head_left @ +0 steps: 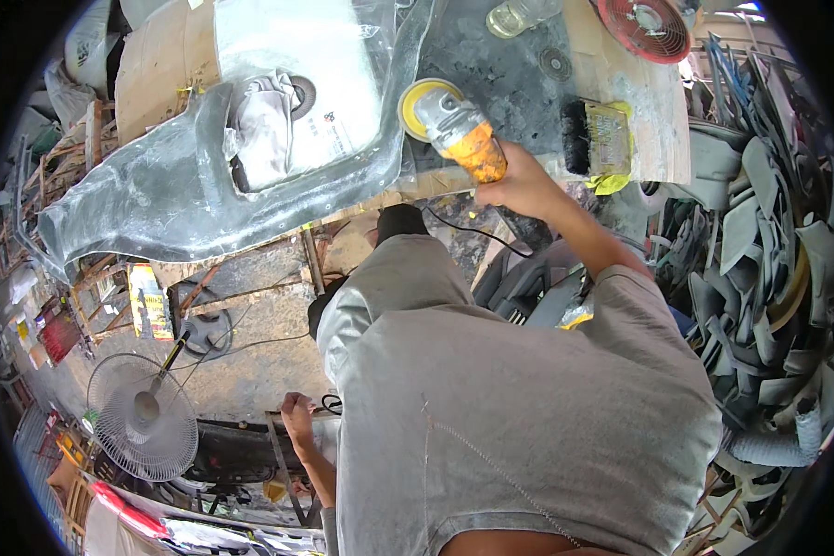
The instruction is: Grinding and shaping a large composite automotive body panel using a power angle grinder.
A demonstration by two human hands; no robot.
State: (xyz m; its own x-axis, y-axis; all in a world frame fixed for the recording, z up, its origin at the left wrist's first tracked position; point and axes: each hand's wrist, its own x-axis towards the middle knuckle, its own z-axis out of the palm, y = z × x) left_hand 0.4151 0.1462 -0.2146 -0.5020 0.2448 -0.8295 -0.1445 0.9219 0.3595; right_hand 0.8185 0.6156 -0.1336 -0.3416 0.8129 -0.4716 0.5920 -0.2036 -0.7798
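Note:
My right hand (521, 181) is wrapped round the orange body of an angle grinder (473, 148). Its round yellow disc (410, 109) lies by the inner edge of a grey moulded panel (195, 213) on the workbench. A black cord (473, 230) hangs below the bench near the grinder. Down at my left side, my left hand (298, 424) is closed with its fingers curled; what they hold, if anything, I cannot make out. Close to it shows a small black loop (332, 403). A crumpled grey cloth (264, 125) and a dark round disc (301, 96) sit inside the panel's opening.
On the bench are a clear jar (521, 17), another dark disc (555, 64), a black-bristled brush (576, 139) and a red round fan (647, 28). A standing fan (144, 408) is at my left. Grey parts (751, 213) are heaped at the right.

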